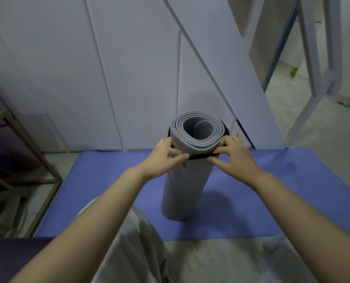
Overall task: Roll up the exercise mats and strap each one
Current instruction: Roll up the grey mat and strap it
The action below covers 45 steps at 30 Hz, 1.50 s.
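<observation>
A rolled grey mat (180, 188) stands upright on a flat blue mat (100, 184) spread on the floor. A black strap (200, 156) runs round the roll near its top end. My left hand (166, 156) pinches the strap's left part against the roll. My right hand (233, 154) pinches the strap's right part, fingers curled over it. Both hands sit on the near side of the roll, close together. The strap's far side is mostly hidden behind the roll.
A dark purple mat (8, 260) lies at the lower left. A wooden-framed rack (37, 160) stands to the left. White wall panels (108, 78) rise behind the roll. A white metal frame (313, 78) and a doorway are at the right. My knee in light trousers (133, 248) is below.
</observation>
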Motion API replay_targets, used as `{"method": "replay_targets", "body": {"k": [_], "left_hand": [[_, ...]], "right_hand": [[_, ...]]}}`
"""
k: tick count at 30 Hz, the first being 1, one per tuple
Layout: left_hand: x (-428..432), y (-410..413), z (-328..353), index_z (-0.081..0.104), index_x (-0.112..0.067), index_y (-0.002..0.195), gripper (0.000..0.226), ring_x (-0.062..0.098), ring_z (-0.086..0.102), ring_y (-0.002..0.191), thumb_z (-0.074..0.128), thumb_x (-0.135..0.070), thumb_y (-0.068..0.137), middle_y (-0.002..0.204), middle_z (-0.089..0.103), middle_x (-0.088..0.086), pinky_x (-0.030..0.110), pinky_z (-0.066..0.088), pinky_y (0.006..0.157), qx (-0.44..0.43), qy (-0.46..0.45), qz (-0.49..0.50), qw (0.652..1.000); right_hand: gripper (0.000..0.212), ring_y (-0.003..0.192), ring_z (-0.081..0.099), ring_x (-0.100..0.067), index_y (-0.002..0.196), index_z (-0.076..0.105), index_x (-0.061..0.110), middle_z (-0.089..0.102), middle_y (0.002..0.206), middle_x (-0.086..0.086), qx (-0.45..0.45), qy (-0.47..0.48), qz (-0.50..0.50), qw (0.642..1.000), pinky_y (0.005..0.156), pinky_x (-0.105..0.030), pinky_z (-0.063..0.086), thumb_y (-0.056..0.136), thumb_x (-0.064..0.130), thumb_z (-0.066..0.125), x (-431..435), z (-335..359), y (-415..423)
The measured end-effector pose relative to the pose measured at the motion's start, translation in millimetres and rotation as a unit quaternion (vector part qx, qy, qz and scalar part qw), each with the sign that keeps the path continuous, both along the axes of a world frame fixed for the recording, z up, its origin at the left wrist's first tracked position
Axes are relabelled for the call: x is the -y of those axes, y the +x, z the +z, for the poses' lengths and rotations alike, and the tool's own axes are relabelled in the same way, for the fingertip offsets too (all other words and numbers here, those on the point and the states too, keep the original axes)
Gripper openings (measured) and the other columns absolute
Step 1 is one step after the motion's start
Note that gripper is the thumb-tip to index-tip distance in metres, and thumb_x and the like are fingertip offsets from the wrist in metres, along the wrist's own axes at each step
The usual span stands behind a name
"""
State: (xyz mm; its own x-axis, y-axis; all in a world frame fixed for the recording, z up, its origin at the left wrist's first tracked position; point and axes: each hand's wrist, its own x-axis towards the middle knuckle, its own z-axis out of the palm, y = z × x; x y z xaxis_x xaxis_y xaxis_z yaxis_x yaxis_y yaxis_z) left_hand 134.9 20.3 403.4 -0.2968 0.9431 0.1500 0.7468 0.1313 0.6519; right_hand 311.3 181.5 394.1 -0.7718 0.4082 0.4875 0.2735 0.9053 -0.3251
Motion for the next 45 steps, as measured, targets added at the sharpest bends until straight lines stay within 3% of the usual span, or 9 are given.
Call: {"method": "replay_targets", "body": {"k": [4, 11, 17, 24, 29, 33, 39, 42, 45], "left_hand": [[-10.1, 0.8, -8.2, 0.071, -0.017, 0.104, 0.033, 0.02, 0.04, 0.107, 0.045, -0.036, 0.098, 0.1, 0.038, 0.002, 0.041, 0.002, 0.118, -0.281, -0.025, -0.001, 0.96], [0.1, 1.9, -31.1, 0.053, -0.012, 0.109, 0.025, 0.017, 0.038, 0.126, 0.033, -0.026, 0.102, 0.142, 0.036, -0.001, 0.031, 0.041, 0.078, -0.113, 0.017, 0.063, 0.991], [7.0, 19.3, 1.1, 0.037, -0.017, 0.126, 0.043, 0.03, 0.055, 0.103, 0.023, -0.048, 0.1, 0.105, 0.06, 0.008, 0.041, 0.04, 0.083, 0.162, 0.062, 0.214, 0.961], [-11.2, 19.1, 32.5, 0.046, -0.006, 0.117, 0.069, 0.036, 0.054, 0.111, 0.042, -0.068, 0.087, 0.113, 0.062, 0.016, 0.035, 0.035, 0.073, -0.086, -0.114, 0.3, 0.943], [-21.0, 26.9, 28.7, 0.045, -0.008, 0.119, 0.061, 0.035, 0.053, 0.111, 0.045, -0.061, 0.088, 0.116, 0.059, 0.016, 0.035, 0.034, 0.074, -0.048, -0.091, 0.296, 0.95], [-27.4, 34.5, 23.2, 0.038, -0.012, 0.129, 0.061, 0.034, 0.049, 0.113, 0.046, -0.059, 0.089, 0.123, 0.049, 0.015, 0.036, 0.035, 0.077, 0.03, -0.065, 0.276, 0.959], [-30.3, 40.0, 22.2, 0.029, -0.014, 0.142, 0.068, 0.033, 0.045, 0.12, 0.045, -0.056, 0.091, 0.131, 0.046, 0.018, 0.038, 0.039, 0.086, 0.041, -0.046, 0.261, 0.963], [-27.4, 39.6, 20.3, 0.023, -0.016, 0.147, 0.072, 0.033, 0.045, 0.122, 0.044, -0.056, 0.092, 0.133, 0.044, 0.018, 0.04, 0.04, 0.09, 0.043, -0.042, 0.261, 0.963], [-26.5, 37.8, 20.6, 0.022, -0.015, 0.147, 0.072, 0.033, 0.046, 0.121, 0.043, -0.057, 0.092, 0.133, 0.043, 0.018, 0.039, 0.04, 0.089, 0.047, -0.043, 0.267, 0.962]], "right_hand": [[0.019, 0.088, 0.034, -0.009, 0.089, 0.071, 0.011, 0.047, 0.086, 0.001, 0.02, 0.009, 0.004, 1.0, 0.104, -0.043, 0.034, 0.083, 0.029, 0.071, -1.8, -3.2, 2.6], [0.018, 0.099, 0.042, -0.015, 0.099, 0.07, 0.006, 0.047, 0.09, 0.006, 0.02, 0.003, 0.0, 1.0, 0.087, -0.014, 0.027, 0.09, 0.019, 0.063, 14.2, -2.2, 0.7], [0.022, 0.088, 0.04, -0.009, 0.078, 0.069, 0.006, 0.051, 0.075, 0.004, -0.04, -0.072, -0.012, 0.997, 0.076, -0.008, 0.03, 0.093, 0.018, 0.059, 31.2, -0.5, -4.2], [0.024, 0.079, 0.043, -0.011, 0.071, 0.061, 0.004, 0.049, 0.078, -0.001, -0.124, -0.013, -0.034, 0.992, 0.067, -0.024, 0.038, 0.089, 0.018, 0.059, 46.0, -19.0, -10.7], [0.01, 0.082, 0.05, -0.006, 0.081, 0.063, 0.008, 0.052, 0.088, 0.001, -0.211, -0.135, -0.08, 0.965, 0.073, -0.015, 0.041, 0.079, 0.002, 0.07, 53.9, -19.5, -9.6], [0.047, 0.1, 0.054, -0.01, 0.109, 0.049, 0.014, 0.054, 0.108, -0.001, -0.325, -0.33, -0.128, 0.877, 0.089, -0.012, 0.041, 0.071, -0.013, 0.061, 58.7, 0.5, -22.2], [0.037, 0.095, 0.045, -0.011, 0.125, 0.045, 0.007, 0.044, 0.124, -0.007, -0.287, -0.384, -0.244, 0.843, 0.076, -0.012, 0.033, 0.088, 0.005, 0.05, 38.3, 23.5, -25.8], [0.005, 0.083, 0.041, -0.019, 0.084, 0.052, 0.015, 0.051, 0.093, -0.009, -0.175, -0.347, -0.261, 0.884, 0.069, -0.025, 0.031, 0.088, 0.016, 0.05, 24.5, 28.4, -24.8], [0.039, 0.06, 0.033, -0.025, 0.052, 0.032, 0.013, 0.036, 0.051, -0.006, -0.057, -0.233, -0.256, 0.937, 0.049, -0.033, 0.024, 0.086, 0.013, 0.051, 16.6, 38.4, -23.3]]}}
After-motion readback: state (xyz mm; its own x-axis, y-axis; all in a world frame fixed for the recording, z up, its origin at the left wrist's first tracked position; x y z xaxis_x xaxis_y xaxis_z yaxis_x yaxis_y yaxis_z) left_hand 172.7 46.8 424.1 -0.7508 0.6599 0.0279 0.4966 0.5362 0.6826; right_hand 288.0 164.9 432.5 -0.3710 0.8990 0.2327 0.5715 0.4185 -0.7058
